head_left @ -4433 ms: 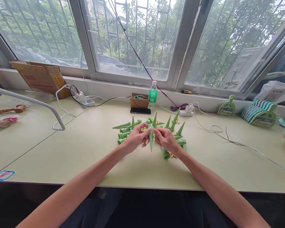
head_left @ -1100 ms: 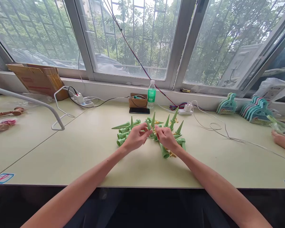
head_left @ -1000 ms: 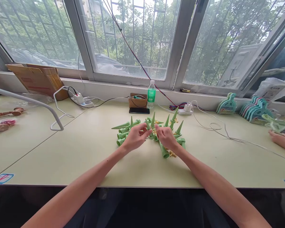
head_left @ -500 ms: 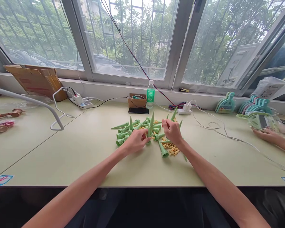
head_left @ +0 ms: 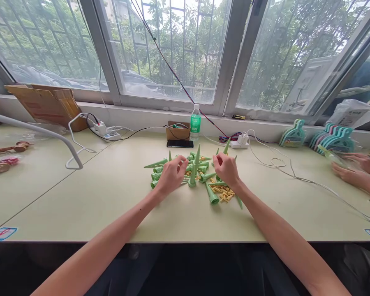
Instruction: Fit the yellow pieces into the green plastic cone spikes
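Observation:
Green plastic cone-shaped spikes (head_left: 213,199) lie in a loose pile on the table, several of them standing point up. A small heap of yellow plastic pieces (head_left: 224,193) lies at the pile's right side. My left hand (head_left: 172,174) hovers over the left part of the pile, thumb and forefinger slightly apart, with nothing visible between them. Just right of it stands an upright green spike (head_left: 192,179). My right hand (head_left: 227,170) is closed above the yellow pieces, fingertips pressed together. Whatever it may hold is hidden.
Behind the pile are a black phone (head_left: 180,144), a small cardboard box (head_left: 178,132) and a water bottle (head_left: 195,123). White cables (head_left: 292,174) cross the right side, near another person's hands (head_left: 351,170). A grey metal bar (head_left: 54,133) reaches in from the left.
My left hand has moved up and left, away from the upright spike it was touching, which now stands free. My right hand has shifted slightly. At the right, the other person's hands have moved.

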A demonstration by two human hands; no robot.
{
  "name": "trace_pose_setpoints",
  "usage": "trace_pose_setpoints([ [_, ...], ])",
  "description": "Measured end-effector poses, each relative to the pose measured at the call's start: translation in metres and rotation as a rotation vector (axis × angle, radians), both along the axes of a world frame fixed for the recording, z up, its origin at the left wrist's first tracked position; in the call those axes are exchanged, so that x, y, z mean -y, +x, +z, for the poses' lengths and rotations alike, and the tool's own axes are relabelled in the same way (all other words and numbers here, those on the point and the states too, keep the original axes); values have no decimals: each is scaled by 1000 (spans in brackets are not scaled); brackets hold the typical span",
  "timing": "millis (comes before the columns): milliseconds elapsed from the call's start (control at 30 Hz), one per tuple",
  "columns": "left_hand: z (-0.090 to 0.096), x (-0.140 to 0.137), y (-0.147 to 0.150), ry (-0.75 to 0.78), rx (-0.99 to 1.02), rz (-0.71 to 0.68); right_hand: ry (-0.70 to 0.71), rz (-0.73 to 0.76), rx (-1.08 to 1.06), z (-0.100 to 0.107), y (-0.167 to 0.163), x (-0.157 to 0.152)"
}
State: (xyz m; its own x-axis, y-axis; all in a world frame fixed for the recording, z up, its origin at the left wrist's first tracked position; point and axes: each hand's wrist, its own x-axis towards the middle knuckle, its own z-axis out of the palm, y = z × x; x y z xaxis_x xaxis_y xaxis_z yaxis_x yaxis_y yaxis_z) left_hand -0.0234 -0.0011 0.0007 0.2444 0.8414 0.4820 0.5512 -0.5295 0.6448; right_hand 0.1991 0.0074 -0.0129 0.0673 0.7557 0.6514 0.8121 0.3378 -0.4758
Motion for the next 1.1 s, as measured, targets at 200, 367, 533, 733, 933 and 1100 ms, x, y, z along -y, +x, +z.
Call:
trace_pose_setpoints([
  [200,-14,-8,-3,110,-255,-17,52,18,6,0,-4,1],
  [367,-21,-7,0,90,-426,-50,66,87,-14,0,-8,3],
  [533,-22,-7,1,78,-459,-42,36,164,-9,-1,-13,6],
  [733,-20,-5,4,52,-537,-13,-24,306,8,-2,-19,12],
  [933,-22,-5,4,44,-527,-33,-66,359,48,-1,-21,15],
  [1100,-21,-4,3,65,-552,-60,-73,362,61,-2,-21,15],
])
